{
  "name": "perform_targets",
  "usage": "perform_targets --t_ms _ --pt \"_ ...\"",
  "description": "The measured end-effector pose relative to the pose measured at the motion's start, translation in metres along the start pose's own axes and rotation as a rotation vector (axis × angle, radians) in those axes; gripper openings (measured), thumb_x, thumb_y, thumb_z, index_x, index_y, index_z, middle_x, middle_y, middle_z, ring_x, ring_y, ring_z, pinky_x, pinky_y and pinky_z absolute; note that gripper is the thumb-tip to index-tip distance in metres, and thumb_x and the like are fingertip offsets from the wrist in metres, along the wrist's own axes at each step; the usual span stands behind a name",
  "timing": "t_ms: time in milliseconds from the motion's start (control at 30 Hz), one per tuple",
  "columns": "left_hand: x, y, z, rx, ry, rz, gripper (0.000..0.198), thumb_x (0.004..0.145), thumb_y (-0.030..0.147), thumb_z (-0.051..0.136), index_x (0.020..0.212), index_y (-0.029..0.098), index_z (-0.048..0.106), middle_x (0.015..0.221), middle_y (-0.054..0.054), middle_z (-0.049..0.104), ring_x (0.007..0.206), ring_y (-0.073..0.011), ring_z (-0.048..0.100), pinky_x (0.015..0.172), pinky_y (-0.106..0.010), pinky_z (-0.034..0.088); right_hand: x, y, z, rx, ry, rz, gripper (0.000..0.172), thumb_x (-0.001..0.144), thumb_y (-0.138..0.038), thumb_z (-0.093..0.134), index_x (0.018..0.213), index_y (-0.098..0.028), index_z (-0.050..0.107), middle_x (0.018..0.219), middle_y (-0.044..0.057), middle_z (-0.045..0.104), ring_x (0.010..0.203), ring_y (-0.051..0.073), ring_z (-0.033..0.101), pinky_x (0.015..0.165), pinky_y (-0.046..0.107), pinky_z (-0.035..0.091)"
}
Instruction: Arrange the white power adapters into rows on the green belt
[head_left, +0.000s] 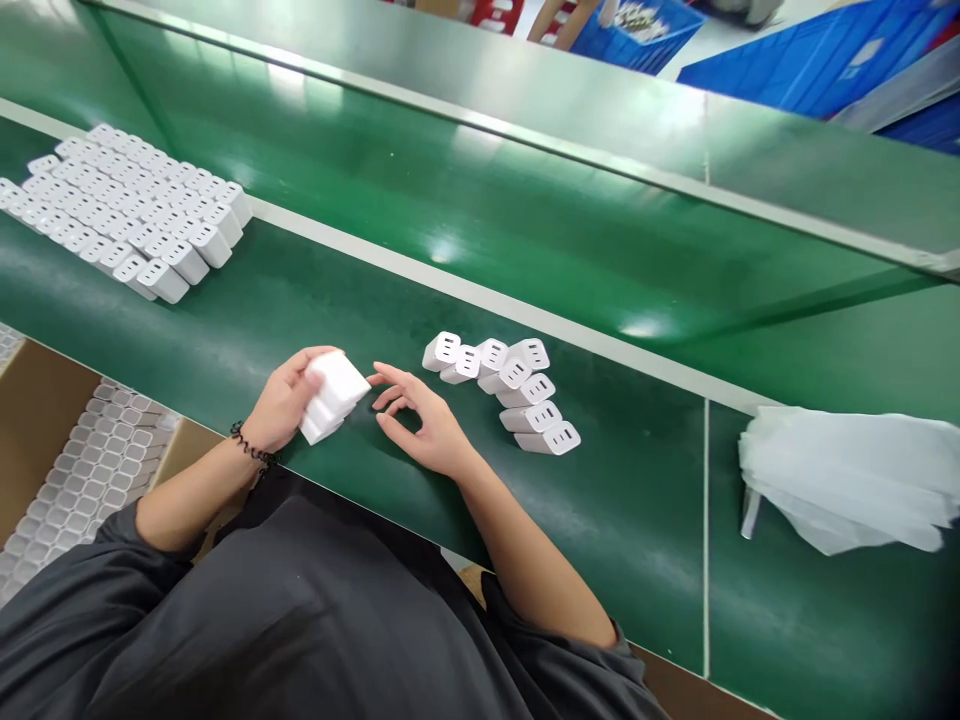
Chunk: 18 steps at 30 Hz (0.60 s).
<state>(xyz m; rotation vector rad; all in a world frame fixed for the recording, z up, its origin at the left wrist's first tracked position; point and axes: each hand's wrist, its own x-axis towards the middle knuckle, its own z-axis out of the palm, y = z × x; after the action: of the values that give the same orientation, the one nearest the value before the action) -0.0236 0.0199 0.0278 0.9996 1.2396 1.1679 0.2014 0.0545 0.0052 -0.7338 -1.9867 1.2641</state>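
Observation:
My left hand (pixel 283 398) is closed around a few white charger blocks (pixel 335 392), stacked together just over the green bench near its front edge. How many it grips is hard to make out. My right hand (pixel 417 418) hovers just right of those blocks, fingers spread and curved, with nothing in them. Right of that hand, several white charger blocks (pixel 529 418) stand in a loose bent row, their port ends facing up. A large cluster of the same chargers (pixel 135 200) stands in tight rows at the far left.
The green bench (pixel 630 520) has a raised green back panel (pixel 450 190). Thin white translucent sheets or bags (pixel 847 475) lie at the right. Below the front edge at left, a cardboard box (pixel 45 395) holds many white blocks. Blue crates (pixel 817 60) stand beyond the bench.

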Motion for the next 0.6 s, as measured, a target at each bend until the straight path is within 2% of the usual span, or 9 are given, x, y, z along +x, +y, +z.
perform_targets --t_ms 100,167,233,367,467,600 --pt "0.003 0.01 0.013 -0.566 0.045 -0.295 0.061 0.082 0.078 0.06 0.104 0.022 0.066 0.083 0.0 0.069 0.061 -0.0111 0.063 0.052 -0.022 0.053 0.001 -0.011 0.001 -0.11 0.09 -0.109 0.051 0.094 -0.026 0.061 0.143 -0.031 0.046 0.133 0.009 0.059 0.098 0.017 0.066 0.078 0.034 0.062" --pt "0.005 0.013 0.02 -0.745 0.058 -0.375 0.054 0.09 0.072 0.054 0.1 0.02 0.066 0.083 0.001 0.069 0.059 -0.0088 0.062 0.05 -0.02 0.052 0.002 -0.02 0.001 -0.187 0.116 -0.158 0.051 0.094 -0.029 0.064 0.142 -0.031 0.047 0.138 0.01 0.056 0.106 0.02 0.064 0.082 0.036 0.062" --pt "0.005 0.011 0.024 -0.8 0.06 -0.402 0.052 0.095 0.069 0.047 0.1 0.02 0.066 0.085 0.0 0.069 0.061 -0.0085 0.062 0.05 -0.019 0.052 0.005 -0.031 0.0 -0.271 0.12 -0.188 0.053 0.093 -0.033 0.066 0.142 -0.03 0.047 0.142 0.012 0.052 0.118 0.024 0.06 0.088 0.04 0.061" --pt "0.003 -0.001 0.026 -0.617 0.043 -0.4 0.059 0.094 0.075 0.04 0.107 0.023 0.065 0.083 -0.001 0.068 0.064 -0.0116 0.062 0.054 -0.024 0.055 0.018 -0.051 -0.001 -0.465 0.025 -0.164 0.044 0.094 -0.038 0.063 0.135 -0.027 0.051 0.154 0.014 0.04 0.131 0.031 0.051 0.102 0.05 0.054" --pt "0.002 -0.011 0.025 -0.43 0.043 -0.354 0.065 0.093 0.079 0.034 0.112 0.024 0.062 0.088 -0.004 0.068 0.069 -0.0153 0.064 0.061 -0.03 0.058 0.031 -0.058 0.001 -0.56 -0.083 -0.133 0.031 0.094 -0.034 0.06 0.123 -0.023 0.058 0.162 0.014 0.029 0.138 0.034 0.044 0.103 0.054 0.051" --pt "0.003 -0.021 0.014 -0.242 0.097 -0.26 0.067 0.095 0.076 0.03 0.122 0.021 0.056 0.109 -0.011 0.068 0.085 -0.0205 0.069 0.07 -0.036 0.06 0.05 -0.054 0.002 -0.615 -0.13 -0.183 0.024 0.092 -0.027 0.06 0.115 -0.021 0.061 0.159 0.014 0.036 0.14 0.033 0.042 0.1 0.052 0.054"
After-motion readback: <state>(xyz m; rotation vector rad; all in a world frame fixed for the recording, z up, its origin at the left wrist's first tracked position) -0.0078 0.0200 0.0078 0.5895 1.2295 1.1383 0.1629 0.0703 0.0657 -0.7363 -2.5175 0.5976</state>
